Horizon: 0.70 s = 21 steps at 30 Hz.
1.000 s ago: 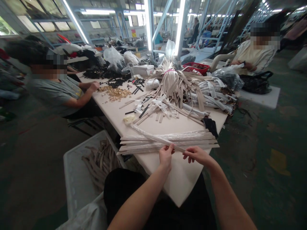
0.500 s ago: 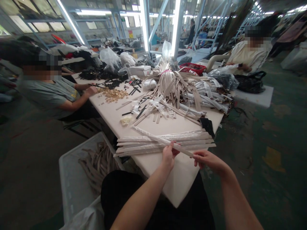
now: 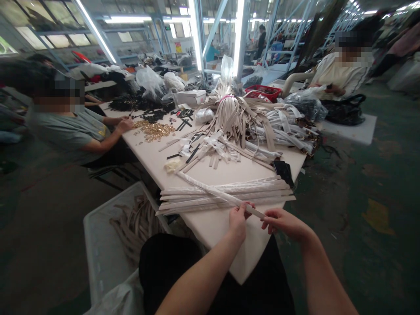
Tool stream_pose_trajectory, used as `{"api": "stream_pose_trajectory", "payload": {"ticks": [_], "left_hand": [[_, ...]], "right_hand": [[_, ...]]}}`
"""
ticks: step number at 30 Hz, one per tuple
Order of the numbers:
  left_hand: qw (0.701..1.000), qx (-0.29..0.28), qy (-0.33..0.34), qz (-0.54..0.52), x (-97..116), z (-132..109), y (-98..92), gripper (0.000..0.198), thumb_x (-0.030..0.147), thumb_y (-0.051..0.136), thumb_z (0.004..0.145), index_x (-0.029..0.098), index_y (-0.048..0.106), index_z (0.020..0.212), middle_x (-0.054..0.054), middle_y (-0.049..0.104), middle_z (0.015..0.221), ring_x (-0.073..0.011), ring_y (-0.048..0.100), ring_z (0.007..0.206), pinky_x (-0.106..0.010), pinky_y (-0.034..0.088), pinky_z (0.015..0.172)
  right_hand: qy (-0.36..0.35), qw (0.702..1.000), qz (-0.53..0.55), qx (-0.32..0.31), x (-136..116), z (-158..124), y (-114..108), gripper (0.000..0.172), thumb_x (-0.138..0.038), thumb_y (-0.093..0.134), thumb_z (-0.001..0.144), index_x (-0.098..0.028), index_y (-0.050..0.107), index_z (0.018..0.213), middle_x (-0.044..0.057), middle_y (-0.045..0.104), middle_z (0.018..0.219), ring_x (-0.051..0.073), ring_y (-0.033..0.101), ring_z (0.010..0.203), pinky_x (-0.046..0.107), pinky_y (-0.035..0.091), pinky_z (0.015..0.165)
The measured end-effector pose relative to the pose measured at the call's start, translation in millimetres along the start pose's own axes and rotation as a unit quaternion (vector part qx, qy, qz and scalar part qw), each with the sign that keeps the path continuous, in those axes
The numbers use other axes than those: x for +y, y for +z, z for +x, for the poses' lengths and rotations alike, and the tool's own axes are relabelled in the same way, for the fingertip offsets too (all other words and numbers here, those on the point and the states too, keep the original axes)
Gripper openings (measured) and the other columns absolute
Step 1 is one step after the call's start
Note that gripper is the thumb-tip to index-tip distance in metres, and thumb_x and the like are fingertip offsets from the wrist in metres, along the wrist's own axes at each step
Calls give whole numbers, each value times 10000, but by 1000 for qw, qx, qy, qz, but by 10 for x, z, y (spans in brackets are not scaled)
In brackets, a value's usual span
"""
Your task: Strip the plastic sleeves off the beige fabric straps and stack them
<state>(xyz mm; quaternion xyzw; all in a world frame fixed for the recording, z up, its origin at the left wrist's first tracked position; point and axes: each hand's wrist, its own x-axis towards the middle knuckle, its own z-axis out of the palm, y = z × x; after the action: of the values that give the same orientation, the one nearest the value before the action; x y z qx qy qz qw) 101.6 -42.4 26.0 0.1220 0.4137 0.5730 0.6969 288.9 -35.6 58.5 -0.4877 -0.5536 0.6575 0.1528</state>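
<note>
A long pale table (image 3: 226,249) is heaped with cut straps (image 3: 232,118), and a stack of cream strips (image 3: 203,197) is laid across its near end. Over that stack, a glossy cream strip (image 3: 221,194) is held on a slant (both hands appear to be needed to keep it steady at this step). It is gripped near its end by the closed left hand (image 3: 238,221), and its tip is pinched by the right hand (image 3: 282,223).

passage runs over the table's pale tip (image 3: 243,258) at lower centre; stacked straps (image 3: 226,194) block the way up-frame, and a white plastic crate (image 3: 98,236) (loose straps (image 3: 134,227) inside) walls the lower left.
</note>
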Motion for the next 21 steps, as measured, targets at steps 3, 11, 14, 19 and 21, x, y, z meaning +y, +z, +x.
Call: {"api": "stream_pose_trajectory", "payload": {"ticks": [3, 11, 14, 19, 21], "left_hand": [[1000, -5, 3, 14, 7, -9, 48, 468, 488, 802, 706, 68, 711, 891, -186, 737, 912, -252, 707, 845, -396, 521, 876], [999, -12, -18, 40, -130, -62, 114, 465, 476, 825, 678, 68, 726, 875, -202, 735, 938, -277, 707, 869, -395, 530, 848], [999, -3, -11, 32, -137, -68, 119, 458, 471, 830, 673, 68, 729, 868, -190, 734, 909, -264, 700, 883, -380, 525, 860], [996, -42, -23, 70, -230, -148, 179, 490, 525, 800, 688, 63, 738, 837, -141, 719, 779, -196, 657, 648, -312, 504, 667], [996, -43, -21, 75, -229, -154, 182, 497, 530, 796, 688, 62, 742, 845, -141, 720, 789, -196, 655, 649, -315, 502, 674]], "right_hand": [[-1, 1000, -13, -2, 15, 0, -27, 516, -620, 633, 820, -126, 701, 951, 111, 738, 908, 173, 663, 644, 257, 455, 551], [4, 1000, -29, 4, -97, -59, -21, 564, -663, 582, 838, -122, 723, 911, 110, 735, 865, 185, 673, 647, 257, 471, 553], [16, 999, -51, -7, -72, -111, -91, 562, -662, 611, 816, -114, 730, 862, 107, 734, 825, 187, 668, 633, 257, 472, 551], [-4, 999, -49, -10, -120, -30, -46, 602, -688, 584, 821, -119, 739, 941, 111, 735, 880, 175, 663, 615, 262, 482, 547], [-3, 999, -39, -11, -119, -27, -48, 600, -684, 595, 816, -125, 737, 980, 117, 737, 920, 179, 667, 631, 267, 489, 556]]}}
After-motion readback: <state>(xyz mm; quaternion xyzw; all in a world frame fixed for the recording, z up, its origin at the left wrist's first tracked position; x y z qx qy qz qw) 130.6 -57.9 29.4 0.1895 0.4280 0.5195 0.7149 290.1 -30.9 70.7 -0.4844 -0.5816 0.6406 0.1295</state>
